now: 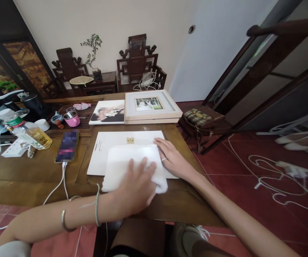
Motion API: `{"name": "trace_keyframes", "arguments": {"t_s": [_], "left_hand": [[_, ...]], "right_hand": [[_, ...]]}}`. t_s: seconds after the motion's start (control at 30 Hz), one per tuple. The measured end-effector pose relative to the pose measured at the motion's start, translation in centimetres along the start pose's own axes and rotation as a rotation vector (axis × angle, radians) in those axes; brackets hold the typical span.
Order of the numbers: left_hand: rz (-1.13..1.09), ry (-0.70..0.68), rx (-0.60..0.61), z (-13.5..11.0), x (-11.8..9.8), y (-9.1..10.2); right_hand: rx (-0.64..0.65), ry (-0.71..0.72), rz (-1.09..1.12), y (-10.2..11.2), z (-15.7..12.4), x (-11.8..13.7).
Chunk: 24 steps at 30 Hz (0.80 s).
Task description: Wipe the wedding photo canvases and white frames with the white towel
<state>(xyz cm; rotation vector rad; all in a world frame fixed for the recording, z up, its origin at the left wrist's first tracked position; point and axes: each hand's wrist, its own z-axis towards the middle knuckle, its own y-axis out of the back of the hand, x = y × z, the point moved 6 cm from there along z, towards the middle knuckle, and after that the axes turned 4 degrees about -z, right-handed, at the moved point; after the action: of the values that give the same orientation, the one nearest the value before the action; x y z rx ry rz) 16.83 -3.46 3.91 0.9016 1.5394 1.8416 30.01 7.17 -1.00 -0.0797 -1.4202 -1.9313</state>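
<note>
A folded white fluffy cloth [124,160] lies on a flat white panel [103,142], overhanging its near edge. The panel has small printed text at left and a small gold metal plate [130,140] near its top. My left hand [138,184] rests over the cloth with its fingers spread; it is slightly blurred. At the panel's right edge lies my right hand [170,157], fingers stretched out beside the cloth, a ring on one finger. Neither hand is closed around anything.
Behind the panel lie a wooden picture frame [154,116] and a photo panel [111,103]. Leftward on the table [36,175] are a plugged-in phone [67,145], a pink mug [72,119] and an oil-coloured bottle [33,134]. At right, a chair [220,119] holds a plaid bag [198,117]; cables [271,182] trail on the floor.
</note>
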Motion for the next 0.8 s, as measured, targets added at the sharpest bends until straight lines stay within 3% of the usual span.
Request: {"name": "trace_keyframes", "arguments": {"t_s": [0.17, 0.23, 0.33, 0.5, 0.6, 0.67, 0.8], "left_hand": [[-0.023, 0.128, 0.029, 3.2, 5.1, -0.9], [-0.01, 0.155, 0.008, 4.1, 6.2, -1.4], [0.016, 0.125, 0.0, 4.1, 5.3, -1.7], [-0.041, -0.05, -0.017, 0.7, -0.3, -0.3], [-0.104, -0.14, -0.017, -0.5, -2.0, 0.6], [-0.119, -0.153, 0.01, 0.1, -1.3, 0.8], [-0.054, -0.083, 0.032, 2.9, 2.2, 0.3]], "right_hand": [[0.001, -0.036, 0.016, 0.0, -0.1, -0.2], [-0.003, -0.038, 0.032, -0.1, -0.1, -0.4], [-0.021, -0.051, 0.07, -0.2, -0.1, -0.7], [-0.052, -0.126, 0.143, 0.0, -0.1, -0.9], [-0.064, -0.195, 0.194, 0.4, -0.1, -0.8], [-0.067, -0.226, 0.233, 0.6, 0.0, -0.8], [-0.077, -0.234, 0.252, 0.6, 0.0, -1.0]]}}
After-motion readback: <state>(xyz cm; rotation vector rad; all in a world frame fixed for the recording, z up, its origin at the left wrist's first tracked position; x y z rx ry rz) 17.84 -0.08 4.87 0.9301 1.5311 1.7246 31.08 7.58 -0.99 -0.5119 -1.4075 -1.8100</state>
